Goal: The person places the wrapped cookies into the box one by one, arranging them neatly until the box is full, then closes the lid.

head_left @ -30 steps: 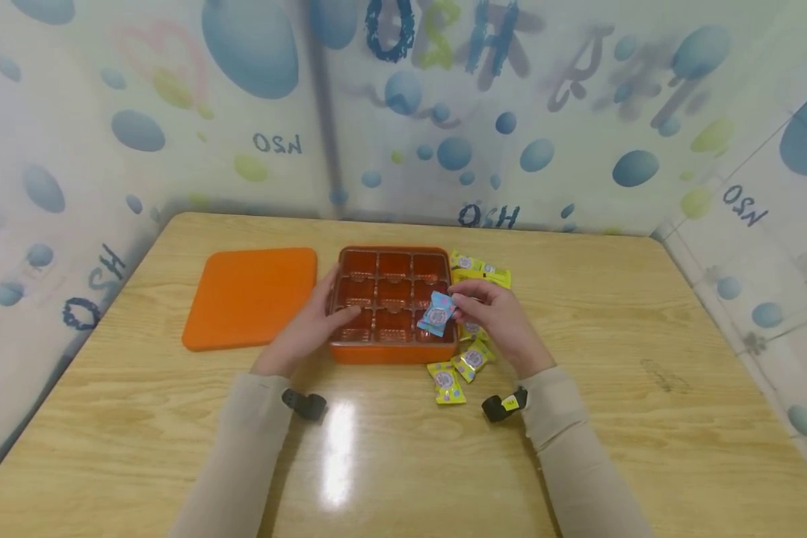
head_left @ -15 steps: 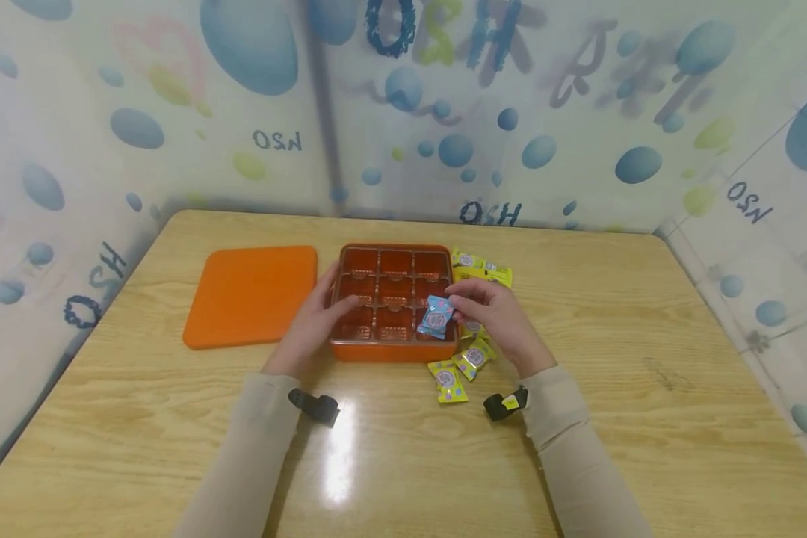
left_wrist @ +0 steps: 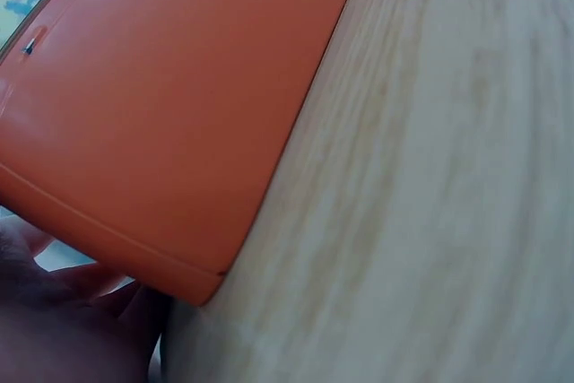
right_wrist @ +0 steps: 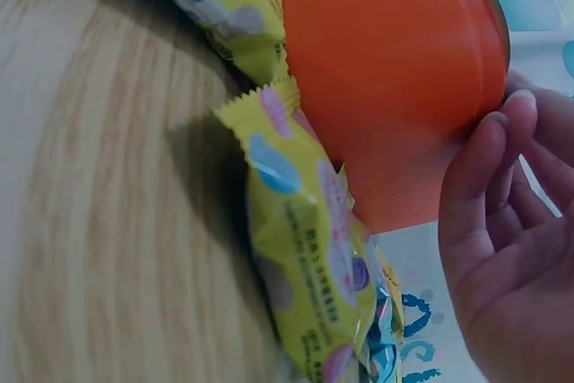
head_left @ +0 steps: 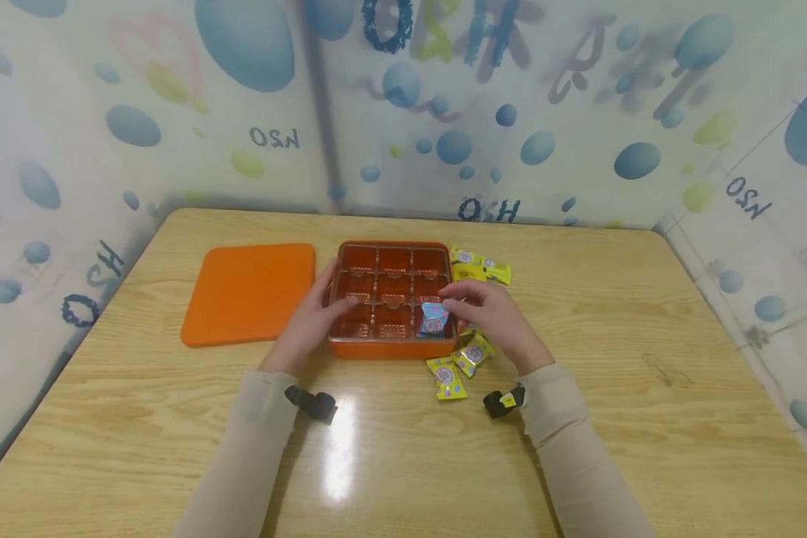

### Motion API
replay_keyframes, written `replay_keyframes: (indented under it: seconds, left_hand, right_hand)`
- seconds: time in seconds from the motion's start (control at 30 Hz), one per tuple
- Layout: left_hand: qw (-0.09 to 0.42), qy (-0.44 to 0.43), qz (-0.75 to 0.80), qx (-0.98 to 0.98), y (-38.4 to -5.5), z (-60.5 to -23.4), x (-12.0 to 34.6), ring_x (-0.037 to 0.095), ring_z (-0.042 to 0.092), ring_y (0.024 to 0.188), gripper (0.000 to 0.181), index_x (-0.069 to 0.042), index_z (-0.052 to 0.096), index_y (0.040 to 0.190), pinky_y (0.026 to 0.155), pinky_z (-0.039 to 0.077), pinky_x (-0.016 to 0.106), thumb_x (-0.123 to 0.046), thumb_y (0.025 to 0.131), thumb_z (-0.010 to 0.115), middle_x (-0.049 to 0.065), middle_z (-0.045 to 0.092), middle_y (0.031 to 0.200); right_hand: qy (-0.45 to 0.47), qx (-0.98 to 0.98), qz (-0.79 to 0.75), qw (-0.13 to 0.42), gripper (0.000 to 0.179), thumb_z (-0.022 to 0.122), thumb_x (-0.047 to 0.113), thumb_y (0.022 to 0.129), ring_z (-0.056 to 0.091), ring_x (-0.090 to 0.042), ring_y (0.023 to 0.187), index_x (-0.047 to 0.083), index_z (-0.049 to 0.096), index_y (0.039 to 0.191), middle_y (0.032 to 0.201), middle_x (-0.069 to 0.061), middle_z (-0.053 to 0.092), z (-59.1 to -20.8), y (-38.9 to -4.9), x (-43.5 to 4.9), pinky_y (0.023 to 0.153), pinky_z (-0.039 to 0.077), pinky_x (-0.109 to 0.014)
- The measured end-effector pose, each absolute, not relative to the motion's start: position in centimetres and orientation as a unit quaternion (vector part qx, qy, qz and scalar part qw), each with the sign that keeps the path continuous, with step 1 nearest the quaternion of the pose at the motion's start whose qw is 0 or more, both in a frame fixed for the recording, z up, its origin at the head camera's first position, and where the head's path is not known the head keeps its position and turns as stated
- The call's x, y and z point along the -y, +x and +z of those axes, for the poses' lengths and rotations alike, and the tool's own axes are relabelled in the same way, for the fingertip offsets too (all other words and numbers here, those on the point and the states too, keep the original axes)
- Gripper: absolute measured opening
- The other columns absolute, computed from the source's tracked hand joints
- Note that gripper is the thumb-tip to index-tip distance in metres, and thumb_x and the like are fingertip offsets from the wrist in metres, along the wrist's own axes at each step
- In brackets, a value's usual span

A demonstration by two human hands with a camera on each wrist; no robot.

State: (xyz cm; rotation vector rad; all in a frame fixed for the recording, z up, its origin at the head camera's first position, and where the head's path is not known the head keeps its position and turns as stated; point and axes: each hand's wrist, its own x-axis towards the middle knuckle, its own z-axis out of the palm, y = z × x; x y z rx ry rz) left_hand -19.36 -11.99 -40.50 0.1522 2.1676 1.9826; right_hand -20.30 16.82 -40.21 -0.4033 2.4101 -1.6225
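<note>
My left hand [head_left: 307,323] holds an orange divided box [head_left: 393,350] at its left side, thumb over the rim and fingers along the outer wall. In the left wrist view part of that hand [left_wrist: 81,311] shows at the box's edge. My right hand [head_left: 494,317] is at the box's front right compartment, thumb and fingers pinching the edge of a blue wrapped candy [head_left: 433,320]. The candy sits tilted within that compartment. From the right wrist, my fingertips [right_wrist: 518,112] meet at the box's rim, and the candy is hidden behind the wall.
Yellow wrapped candies lie along the box's right side, including one candy [head_left: 447,379] at the front and another candy [head_left: 473,355] behind it. An orange lid [head_left: 249,294] lies flat to the left. A patterned wall [head_left: 551,194] borders the wooden table [head_left: 612,336].
My right hand has lowered the blue candy from above the box into the front right compartment. My left thumb has shifted slightly back along the box; the hand still holds it.
</note>
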Motion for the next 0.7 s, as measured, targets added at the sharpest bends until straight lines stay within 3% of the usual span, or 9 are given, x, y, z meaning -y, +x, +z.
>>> replay_keyframes:
  seconds: [0.33,0.53,0.7]
  left_hand:
    - [0.096,0.026,0.734,-0.672,-19.10,-40.35,11.50,0.030,0.035,0.119,0.072,-0.026,0.010,0.144,0.094,0.033,0.047,-0.006,0.088,0.052,0.002,0.018,0.147]
    - [0.097,0.027,0.733,-0.673,-19.14,-40.53,11.64,0.022,0.021,0.129,0.072,-0.026,0.014,0.144,0.102,0.023,0.041,-0.011,0.087,0.056,-0.003,0.015,0.148]
    - [0.092,0.022,0.730,-0.677,-19.23,-40.74,11.80,0.019,0.019,0.130,0.070,-0.028,0.018,0.143,0.105,0.019,0.040,-0.014,0.087,0.058,-0.006,0.017,0.147]
  right_hand:
    - [-0.155,-0.832,-0.522,0.105,0.032,0.057,0.039,0.085,0.054,-0.021,0.080,0.018,0.061,0.109,0.097,0.001,0.060,-40.21,-20.05,-16.50,0.068,0.048,-0.040]
    - [-0.158,-0.836,-0.515,0.105,0.034,0.057,0.039,0.085,0.054,-0.020,0.081,0.019,0.060,0.111,0.097,0.001,0.060,-40.35,-20.04,-16.57,0.068,0.048,-0.038]
    - [-0.160,-0.841,-0.507,0.103,0.034,0.057,0.040,0.084,0.054,-0.020,0.080,0.019,0.060,0.110,0.096,0.001,0.060,-40.33,-20.08,-16.57,0.068,0.048,-0.037]
